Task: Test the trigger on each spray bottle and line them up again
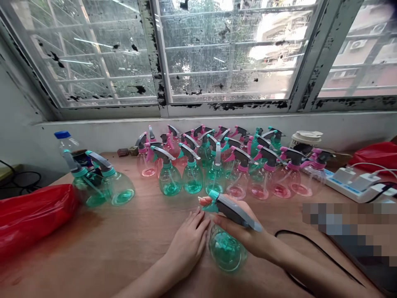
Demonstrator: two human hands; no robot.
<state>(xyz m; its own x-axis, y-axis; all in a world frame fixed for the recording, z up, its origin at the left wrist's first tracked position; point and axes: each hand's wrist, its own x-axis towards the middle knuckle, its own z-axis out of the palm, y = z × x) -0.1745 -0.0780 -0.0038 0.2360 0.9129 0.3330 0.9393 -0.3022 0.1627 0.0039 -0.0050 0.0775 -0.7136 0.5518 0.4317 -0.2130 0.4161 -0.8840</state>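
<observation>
In front of me a green see-through spray bottle (228,250) with a teal and grey trigger head tilts slightly over the table. My right hand (245,227) is wrapped round its neck, just under the trigger head. Beside it, my left hand (190,240) lies flat on the table with the fingers stretched out, its fingertips close to the bottle and the right hand's fingers. Whether the left fingertips touch the bottle I cannot tell. Beyond both hands stand rows of green spray bottles (192,180) and pink spray bottles (237,184).
Two green spray bottles (119,188) stand at the left by a red plastic bag (37,215). A blue-capped bottle (66,142) is behind them. On the right are a power strip (350,186) with plugs, a black cable (313,236), a lidded cup (305,140) and another red bag (375,159).
</observation>
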